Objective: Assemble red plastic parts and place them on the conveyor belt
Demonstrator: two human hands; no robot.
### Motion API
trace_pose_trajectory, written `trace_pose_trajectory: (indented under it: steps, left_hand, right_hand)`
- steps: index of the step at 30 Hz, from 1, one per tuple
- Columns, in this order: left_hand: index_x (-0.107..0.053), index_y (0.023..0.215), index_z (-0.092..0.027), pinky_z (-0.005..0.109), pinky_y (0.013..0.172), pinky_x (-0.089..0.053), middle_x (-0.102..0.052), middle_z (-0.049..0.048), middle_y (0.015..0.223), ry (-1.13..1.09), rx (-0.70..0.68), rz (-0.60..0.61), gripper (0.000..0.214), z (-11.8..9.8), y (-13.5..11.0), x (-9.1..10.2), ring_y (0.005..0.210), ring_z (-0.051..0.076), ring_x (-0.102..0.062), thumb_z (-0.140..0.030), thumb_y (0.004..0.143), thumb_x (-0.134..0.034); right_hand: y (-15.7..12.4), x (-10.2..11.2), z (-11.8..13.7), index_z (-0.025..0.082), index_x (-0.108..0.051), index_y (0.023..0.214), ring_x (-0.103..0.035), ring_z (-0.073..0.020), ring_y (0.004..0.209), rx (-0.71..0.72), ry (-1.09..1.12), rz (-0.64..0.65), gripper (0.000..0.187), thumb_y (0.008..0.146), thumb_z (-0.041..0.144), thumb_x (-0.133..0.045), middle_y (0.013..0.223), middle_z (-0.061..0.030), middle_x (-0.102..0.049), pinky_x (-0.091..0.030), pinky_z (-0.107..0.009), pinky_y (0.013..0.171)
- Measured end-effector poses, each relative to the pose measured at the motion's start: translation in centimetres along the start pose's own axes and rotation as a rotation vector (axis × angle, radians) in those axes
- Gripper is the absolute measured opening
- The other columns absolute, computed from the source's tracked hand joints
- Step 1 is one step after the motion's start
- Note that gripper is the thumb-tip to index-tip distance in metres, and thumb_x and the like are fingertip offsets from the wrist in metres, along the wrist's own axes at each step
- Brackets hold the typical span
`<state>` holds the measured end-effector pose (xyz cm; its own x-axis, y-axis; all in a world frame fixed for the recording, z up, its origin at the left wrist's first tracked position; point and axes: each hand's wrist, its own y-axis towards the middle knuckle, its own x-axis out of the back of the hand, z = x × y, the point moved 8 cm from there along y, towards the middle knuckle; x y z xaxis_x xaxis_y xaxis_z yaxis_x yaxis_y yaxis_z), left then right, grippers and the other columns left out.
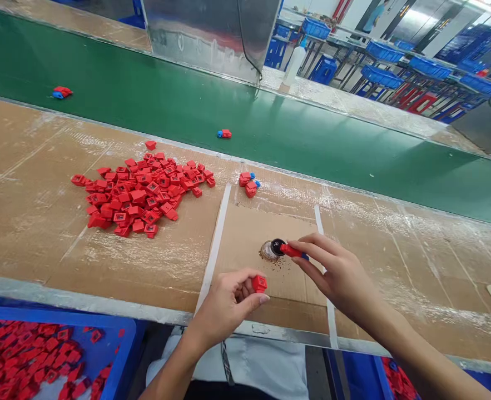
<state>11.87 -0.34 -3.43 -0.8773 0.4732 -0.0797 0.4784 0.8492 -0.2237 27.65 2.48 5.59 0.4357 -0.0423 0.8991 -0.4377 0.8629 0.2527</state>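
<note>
My left hand [231,297] pinches a small red plastic block [259,284] with a square opening, above the front of the cardboard mat [249,233]. Between the fingertips of my right hand [332,264] is a red-and-blue plastic piece [292,251], its red end at the rim of a small round pot [277,246] with dark contents. Brown specks and stains surround the pot on the cardboard. Two red-and-blue pieces [249,185] lie beyond the mat's upper left corner.
A heap of red blocks [140,191] lies to the left. Behind runs a green conveyor belt [165,94] carrying a few red-and-blue pieces. Blue bins [124,333] of red parts sit below the table's front edge. A white bottle [296,62] stands beyond the belt.
</note>
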Motion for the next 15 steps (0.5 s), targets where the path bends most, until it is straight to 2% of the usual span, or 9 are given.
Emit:
trace_pose_trajectory:
  steps: [9,15]
  left_hand:
    - [-0.065,0.098,-0.017,0.021,0.057,-0.034,-0.048,-0.0054,0.068,0.002,-0.004,0.011,0.017,-0.18,0.16,-0.12,0.063,0.01,-0.042,-0.03,0.087,-0.066]
    - [-0.065,0.093,-0.018,0.021,0.057,-0.035,-0.049,-0.005,0.069,0.007,-0.001,0.01,0.015,-0.03,0.1,-0.14,0.063,0.01,-0.043,-0.031,0.087,-0.066]
  right_hand:
    - [0.04,-0.21,0.4,0.019,-0.063,0.114,-0.064,-0.0207,0.086,0.013,-0.002,0.008,0.019,0.098,0.019,-0.052,0.099,-0.0085,-0.065,-0.051,-0.033,0.072]
    - [0.11,-0.18,0.67,0.018,-0.063,0.115,-0.064,-0.0206,0.086,0.013,-0.022,-0.004,0.019,0.098,0.019,-0.053,0.099,-0.0081,-0.065,-0.051,-0.033,0.073]
